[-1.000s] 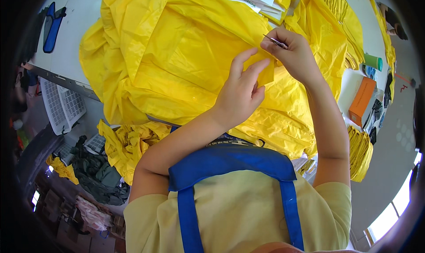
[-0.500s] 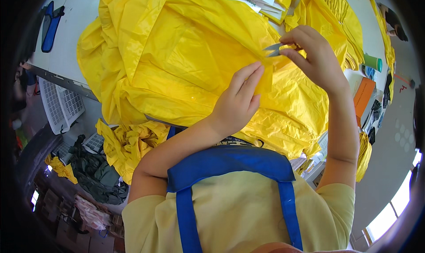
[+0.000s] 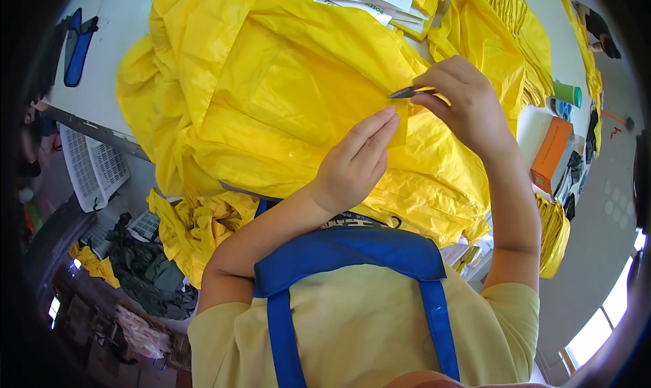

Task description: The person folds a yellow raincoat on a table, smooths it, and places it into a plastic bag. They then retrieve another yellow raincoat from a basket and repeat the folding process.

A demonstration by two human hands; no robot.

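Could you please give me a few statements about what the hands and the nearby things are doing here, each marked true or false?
1. The right hand holds a small metal tool at the yellow fabric. True.
2. The left hand is lifted clear of the fabric. False: its fingers press on the fabric, just below the tool's tip.
3. An orange box lies to the person's right. True.
4. The tool is a large pair of blue-handled shears. False: it is a slim grey metal piece pinched between the fingers.
5. A green cylinder lies beyond the orange box. True.
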